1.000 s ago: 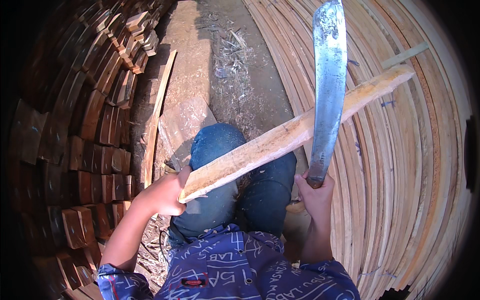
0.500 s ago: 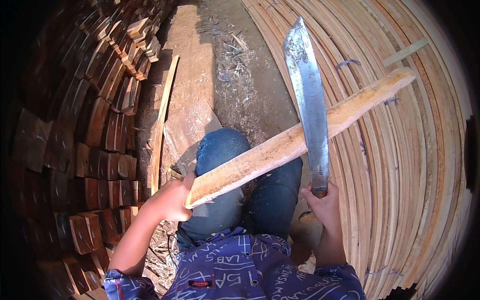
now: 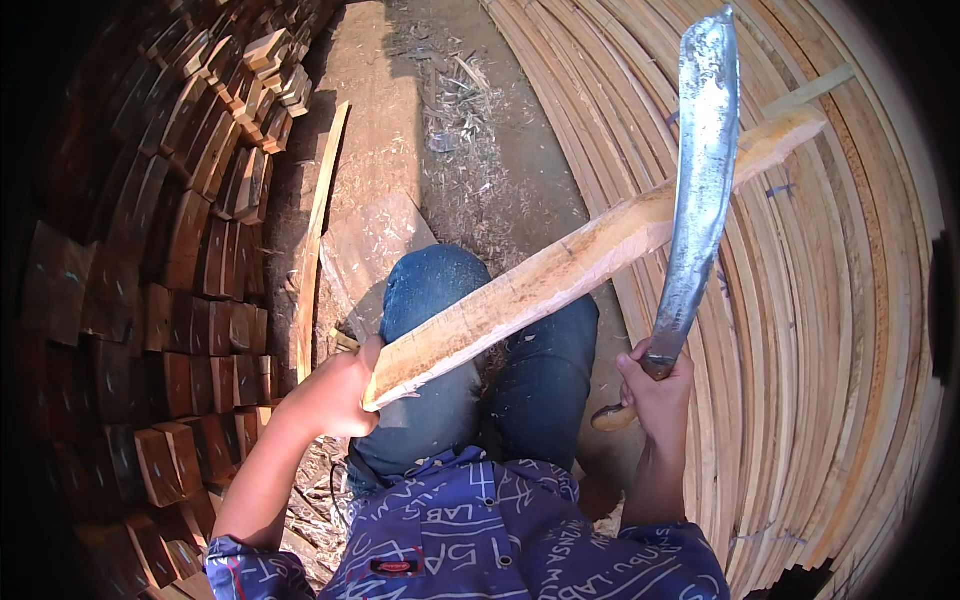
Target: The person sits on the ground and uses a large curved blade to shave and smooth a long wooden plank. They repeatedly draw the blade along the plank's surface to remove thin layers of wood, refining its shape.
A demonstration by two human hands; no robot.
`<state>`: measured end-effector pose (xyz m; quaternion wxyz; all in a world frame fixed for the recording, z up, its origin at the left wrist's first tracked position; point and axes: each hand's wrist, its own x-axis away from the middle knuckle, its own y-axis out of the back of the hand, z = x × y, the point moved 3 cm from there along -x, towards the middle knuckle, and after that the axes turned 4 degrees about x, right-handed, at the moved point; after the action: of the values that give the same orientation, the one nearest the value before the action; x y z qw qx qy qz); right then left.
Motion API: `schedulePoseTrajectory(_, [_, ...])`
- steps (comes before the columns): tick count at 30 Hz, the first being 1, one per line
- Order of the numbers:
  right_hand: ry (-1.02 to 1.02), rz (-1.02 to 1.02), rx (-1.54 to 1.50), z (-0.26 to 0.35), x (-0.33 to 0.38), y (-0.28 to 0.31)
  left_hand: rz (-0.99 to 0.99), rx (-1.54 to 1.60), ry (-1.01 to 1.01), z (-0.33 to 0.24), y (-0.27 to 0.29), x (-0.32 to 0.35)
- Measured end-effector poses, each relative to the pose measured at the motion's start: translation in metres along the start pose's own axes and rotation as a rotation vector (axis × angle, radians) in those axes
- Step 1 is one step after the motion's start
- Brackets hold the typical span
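My left hand (image 3: 335,392) grips the near end of a long pale wooden slat (image 3: 560,272) that slants up to the right across my knees in blue jeans (image 3: 430,300). My right hand (image 3: 657,392) holds the wooden handle of a large steel machete (image 3: 697,190). Its blade stands nearly upright, tip tilted right, and crosses over the slat near its far third.
Dark stacked wood blocks (image 3: 170,250) fill the left side. A big pile of long pale slats (image 3: 850,330) curves along the right. A loose plank (image 3: 315,240) and wood chips (image 3: 460,90) lie on the dirt ground ahead.
The machete swung from upright to leaning left, then back, its tip now tilted right. The slat stayed in my left hand and moved only slightly.
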<state>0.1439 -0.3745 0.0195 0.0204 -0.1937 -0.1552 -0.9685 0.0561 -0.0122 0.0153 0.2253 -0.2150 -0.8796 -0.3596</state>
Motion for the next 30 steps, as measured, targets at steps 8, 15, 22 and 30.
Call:
schedulePoseTrajectory(8, [0.093, 0.009, 0.151, 0.003, -0.004, 0.002, 0.009, -0.013, -0.006, 0.003, 0.003, 0.001])
schedulePoseTrajectory(15, [0.012, 0.056, 0.178, 0.006, -0.003, -0.003, -0.051, -0.035, -0.002, 0.008, 0.0, 0.001])
schedulePoseTrajectory(22, [-0.033, -0.001, -0.092, 0.01, -0.003, 0.01, -0.079, -0.035, -0.011, 0.005, -0.007, 0.0])
schedulePoseTrajectory(30, [0.024, 0.048, -0.033, 0.006, -0.002, 0.01, -0.064, -0.02, -0.01, 0.005, -0.005, 0.002])
